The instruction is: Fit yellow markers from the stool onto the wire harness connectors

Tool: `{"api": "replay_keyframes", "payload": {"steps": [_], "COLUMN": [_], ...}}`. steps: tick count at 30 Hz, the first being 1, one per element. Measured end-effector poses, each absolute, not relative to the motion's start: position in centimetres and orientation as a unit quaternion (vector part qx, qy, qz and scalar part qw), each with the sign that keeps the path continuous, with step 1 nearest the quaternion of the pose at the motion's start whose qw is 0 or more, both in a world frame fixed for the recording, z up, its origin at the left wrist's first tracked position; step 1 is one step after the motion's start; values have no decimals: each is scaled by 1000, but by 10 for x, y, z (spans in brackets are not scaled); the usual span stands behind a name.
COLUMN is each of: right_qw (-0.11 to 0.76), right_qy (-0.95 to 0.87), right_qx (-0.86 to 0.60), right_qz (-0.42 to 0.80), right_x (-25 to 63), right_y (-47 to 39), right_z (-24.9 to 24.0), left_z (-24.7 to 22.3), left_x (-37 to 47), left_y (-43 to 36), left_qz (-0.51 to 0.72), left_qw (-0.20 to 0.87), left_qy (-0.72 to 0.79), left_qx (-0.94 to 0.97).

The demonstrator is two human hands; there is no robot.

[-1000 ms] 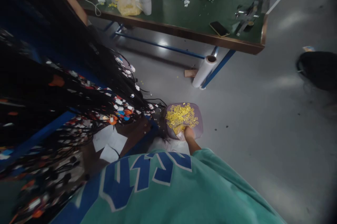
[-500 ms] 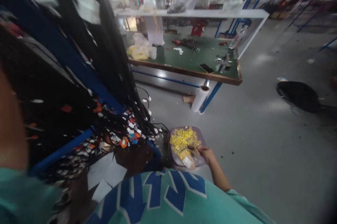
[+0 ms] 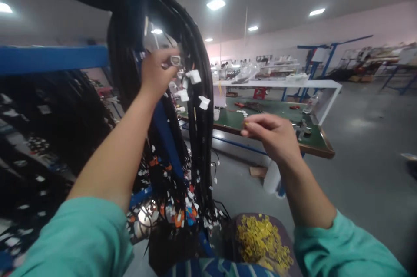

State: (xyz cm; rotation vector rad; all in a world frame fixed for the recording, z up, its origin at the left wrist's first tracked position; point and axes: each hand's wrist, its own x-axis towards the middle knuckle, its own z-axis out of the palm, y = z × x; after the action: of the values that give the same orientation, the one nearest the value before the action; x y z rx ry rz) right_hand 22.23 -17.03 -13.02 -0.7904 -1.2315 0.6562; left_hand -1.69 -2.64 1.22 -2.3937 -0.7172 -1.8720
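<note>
My left hand (image 3: 154, 70) is raised beside a hanging bundle of black wire harnesses (image 3: 205, 138). Its thumb and fingers pinch a white connector (image 3: 175, 60), with the open face turned toward me. Other white connectors (image 3: 194, 77) dangle just right of that hand. Out in front of the bench, my right hand (image 3: 275, 136) is closed in a pinch on a small yellow plastic piece (image 3: 246, 124), mostly covered by the fingertips. Below it, a purplish tub (image 3: 282, 227) holds a heap of small yellow plastic pieces (image 3: 260, 240).
A blue frame (image 3: 52, 60) carries the harnesses, with many white and orange connectors (image 3: 179, 217) hanging low. Behind stands a green-topped bench (image 3: 228, 118) with tools under a white shelf (image 3: 276, 83). A white roll (image 3: 272, 178) stands by its leg.
My view has tilted up. My right hand has risen from the tub with a small yellow piece. My left hand has come up to the harness and holds a white connector.
</note>
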Motion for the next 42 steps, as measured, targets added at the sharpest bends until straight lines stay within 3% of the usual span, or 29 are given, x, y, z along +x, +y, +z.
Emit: {"api": "replay_keyframes", "payload": {"steps": [5, 13, 19, 26, 42], "right_qw": [696, 680, 686, 711, 744], "right_qy": [-649, -695, -685, -658, -618], "right_qx": [-266, -232, -245, -247, -229], "right_qz": [152, -34, -3, 40, 107], "right_x": [179, 150, 147, 151, 165], "right_y": [-149, -78, -70, -78, -83], "right_z": [-48, -4, -4, -11, -18], "left_z": [13, 13, 8, -1, 7], "left_x": [-14, -8, -16, -19, 6], "left_y": [-30, -32, -26, -14, -7], "left_qz": [-562, -574, -611, -644, -672], "left_qw": [83, 70, -10, -215, -463], "left_qy": [-267, -274, -215, -187, -168], "left_qx": [-778, -768, -761, -710, -553]}}
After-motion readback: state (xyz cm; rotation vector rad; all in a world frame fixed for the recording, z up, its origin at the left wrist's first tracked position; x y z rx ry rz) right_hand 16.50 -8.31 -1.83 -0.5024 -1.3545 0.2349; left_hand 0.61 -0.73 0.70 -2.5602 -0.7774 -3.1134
